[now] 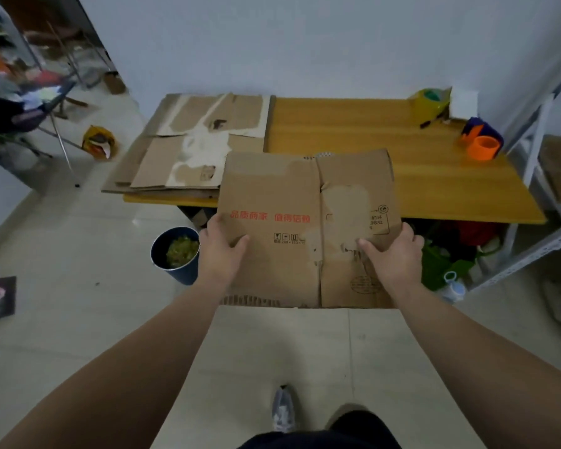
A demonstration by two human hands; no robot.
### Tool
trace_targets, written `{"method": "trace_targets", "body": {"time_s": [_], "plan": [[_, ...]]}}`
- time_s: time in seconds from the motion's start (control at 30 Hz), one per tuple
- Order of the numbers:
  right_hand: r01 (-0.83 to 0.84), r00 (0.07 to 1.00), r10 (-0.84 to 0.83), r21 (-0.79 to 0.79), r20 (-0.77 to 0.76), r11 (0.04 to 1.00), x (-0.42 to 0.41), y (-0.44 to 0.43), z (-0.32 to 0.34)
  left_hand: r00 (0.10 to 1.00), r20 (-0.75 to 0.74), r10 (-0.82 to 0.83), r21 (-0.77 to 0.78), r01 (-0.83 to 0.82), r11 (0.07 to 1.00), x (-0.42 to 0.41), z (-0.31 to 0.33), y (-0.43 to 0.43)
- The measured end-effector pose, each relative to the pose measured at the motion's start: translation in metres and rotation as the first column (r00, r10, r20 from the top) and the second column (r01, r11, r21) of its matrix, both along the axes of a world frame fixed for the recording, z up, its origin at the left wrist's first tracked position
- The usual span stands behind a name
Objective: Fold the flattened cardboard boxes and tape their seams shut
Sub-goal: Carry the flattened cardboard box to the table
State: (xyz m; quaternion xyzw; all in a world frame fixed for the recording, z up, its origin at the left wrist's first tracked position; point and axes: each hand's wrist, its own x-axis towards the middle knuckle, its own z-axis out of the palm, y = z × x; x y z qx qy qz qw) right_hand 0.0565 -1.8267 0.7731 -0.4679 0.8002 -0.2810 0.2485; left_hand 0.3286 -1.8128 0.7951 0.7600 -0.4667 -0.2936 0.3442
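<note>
A flattened brown cardboard box [292,202] with red print is held in the air in front of the wooden table [402,170]. My left hand [219,251] grips its left edge, thumb on top. On the opposite edge my right hand [392,254] grips it the same way. A stack of other flattened boxes [188,147] lies on the table's left end. An orange and blue tape dispenser [481,139] sits at the table's right end. A yellow tape roll [429,100] stands at the back right.
A dark bin [175,254] with green scraps stands on the floor left of the box. Bags and a bottle [452,288] crowd under the table's right side. A metal shelf [538,176] stands at the right. Clutter and a chair fill the far left.
</note>
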Motion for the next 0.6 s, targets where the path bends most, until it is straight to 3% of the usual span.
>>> {"method": "trace_targets", "body": {"time_s": [0.6], "plan": [[0.015, 1.0, -0.017, -0.075, -0.023, 0.997, -0.052, -0.284, 0.01, 0.996, -0.052, 0.068, 0.053, -0.065, 0.996, -0.053, 0.003, -0.285]]}}
